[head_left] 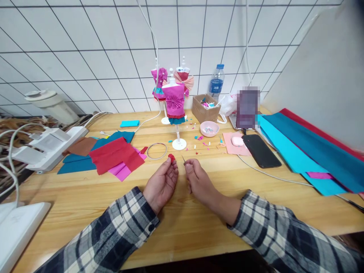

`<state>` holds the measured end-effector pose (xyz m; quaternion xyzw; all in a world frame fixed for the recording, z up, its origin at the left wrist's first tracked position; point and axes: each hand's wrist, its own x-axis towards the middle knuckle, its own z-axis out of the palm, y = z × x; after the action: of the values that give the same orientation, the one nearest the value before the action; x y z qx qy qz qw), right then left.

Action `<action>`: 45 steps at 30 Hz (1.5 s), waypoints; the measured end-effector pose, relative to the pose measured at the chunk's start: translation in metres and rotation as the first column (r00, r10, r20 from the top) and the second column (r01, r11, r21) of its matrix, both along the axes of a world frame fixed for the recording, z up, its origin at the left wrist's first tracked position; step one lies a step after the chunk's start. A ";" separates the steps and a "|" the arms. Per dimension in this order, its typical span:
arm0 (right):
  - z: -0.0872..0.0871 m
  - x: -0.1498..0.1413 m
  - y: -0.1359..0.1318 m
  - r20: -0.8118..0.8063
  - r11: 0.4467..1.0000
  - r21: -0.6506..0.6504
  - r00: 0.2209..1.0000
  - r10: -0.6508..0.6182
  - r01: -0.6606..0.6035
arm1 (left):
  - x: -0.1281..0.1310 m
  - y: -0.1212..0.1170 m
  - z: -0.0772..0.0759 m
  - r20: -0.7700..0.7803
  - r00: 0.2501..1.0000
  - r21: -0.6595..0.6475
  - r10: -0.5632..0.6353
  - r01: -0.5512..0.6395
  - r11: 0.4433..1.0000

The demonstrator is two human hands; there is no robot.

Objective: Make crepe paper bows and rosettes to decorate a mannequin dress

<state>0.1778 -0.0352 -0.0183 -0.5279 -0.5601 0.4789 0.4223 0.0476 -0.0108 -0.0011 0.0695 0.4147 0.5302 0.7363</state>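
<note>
My left hand (164,179), palm up, pinches a small crumpled red paper piece (171,157) between thumb and fingertips. Close by on the right, my right hand (199,179) is closed around a thin pointed metal tool (183,159), its tip aimed up and left. Most of the tool is hidden in the fingers, so its kind cannot be made out. A small gap separates the tip from the red piece. Just beyond both hands stands a white mini dress form (179,143) dressed in a magenta paper top (174,99) with a pleated rosette.
Two more dressed forms (159,77) stand behind. A wire ring (157,151), red crepe paper (116,152) and a power strip (57,146) lie left. Rightward are a pink bowl (209,129), cardboard box (205,110), bottle (216,81), black phone (261,150) and blue paper sheets (309,148).
</note>
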 end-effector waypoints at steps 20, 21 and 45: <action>0.012 0.012 0.011 -0.071 0.999 0.013 0.996 -0.049 0.050 | 0.010 -0.015 -0.014 -0.131 0.983 0.208 -0.131 0.156 0.966; 0.013 0.013 0.012 -0.071 0.998 0.019 0.996 -0.056 0.057 | 0.010 -0.015 -0.014 -0.137 0.982 0.208 -0.132 0.159 0.965; 0.011 0.028 0.018 0.007 0.999 -0.004 0.999 0.035 -0.035 | -0.001 -0.009 -0.005 -0.297 0.924 0.189 -0.240 0.303 0.934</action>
<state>0.2057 -0.0175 -0.0069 -0.5205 -0.5698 0.4856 0.4106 0.0465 -0.0196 -0.0061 0.2833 0.4323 0.4526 0.7266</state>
